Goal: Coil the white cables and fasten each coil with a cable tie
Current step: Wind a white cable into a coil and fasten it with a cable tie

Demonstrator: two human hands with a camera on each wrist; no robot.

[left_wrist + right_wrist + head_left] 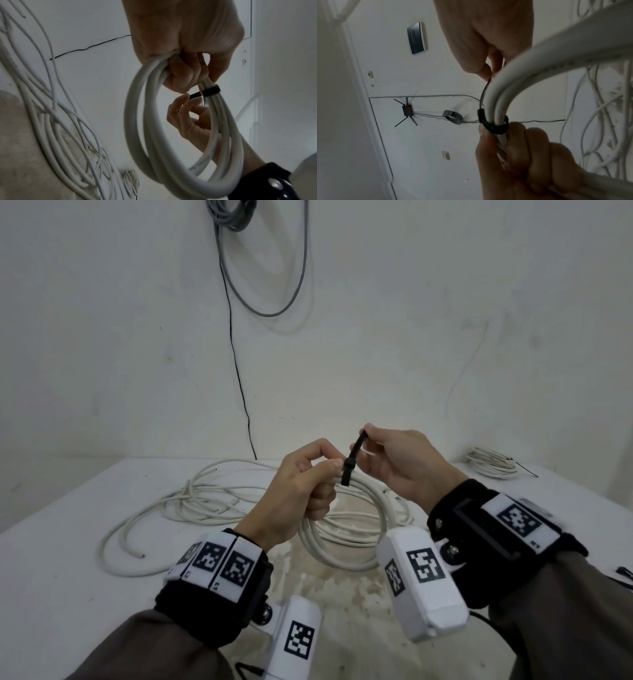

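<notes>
Your white cable coil (346,537), looped and banded by a black cable tie (350,463), hangs above the table (68,542), left hand (294,491) fisted around it, right hand (404,463) pinching the tie's tail.

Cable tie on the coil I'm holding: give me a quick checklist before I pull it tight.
1. Left hand grips the white coil beside the tie: ok.
2. Black cable tie loops around all strands of the bundle: ok, as far as the right wrist view shows.
3. Right hand pinches the tie's free tail: ok.
4. Tail threaded through the tie's head: cannot tell.
5. Left fingers out of the loop: ok, they sit just beside it.
6. Loose white cables on the table not caught in the coil: cannot tell.
</notes>
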